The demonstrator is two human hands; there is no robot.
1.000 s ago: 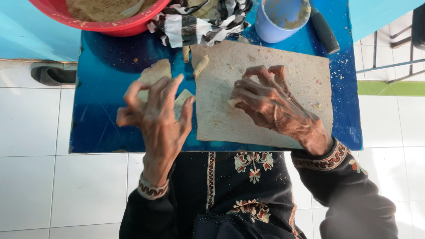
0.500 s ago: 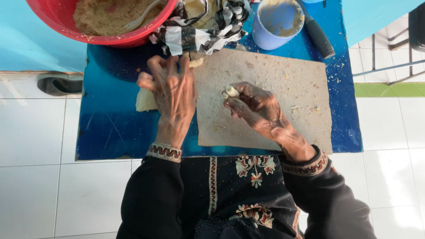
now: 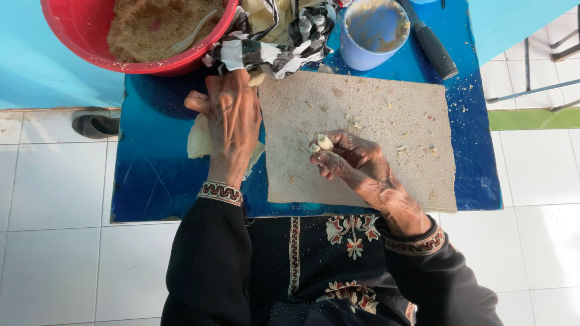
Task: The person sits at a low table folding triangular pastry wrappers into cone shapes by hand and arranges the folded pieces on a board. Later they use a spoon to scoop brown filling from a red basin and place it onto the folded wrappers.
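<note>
Right hand (image 3: 356,166) pinching small dough roll (image 3: 321,143) at fingertips, long axis toward left hand (image 3: 232,121), flat on pale wrapper (image 3: 198,140).

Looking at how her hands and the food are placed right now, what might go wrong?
The small rolled piece sits only at the right hand's fingertips, so it might slip or unroll onto the crumb-strewn board. The left hand reaches toward the striped plastic bag over thin wrapper sheets and could drag or tear them. The red basin of filling stands close and might get nudged.
</note>
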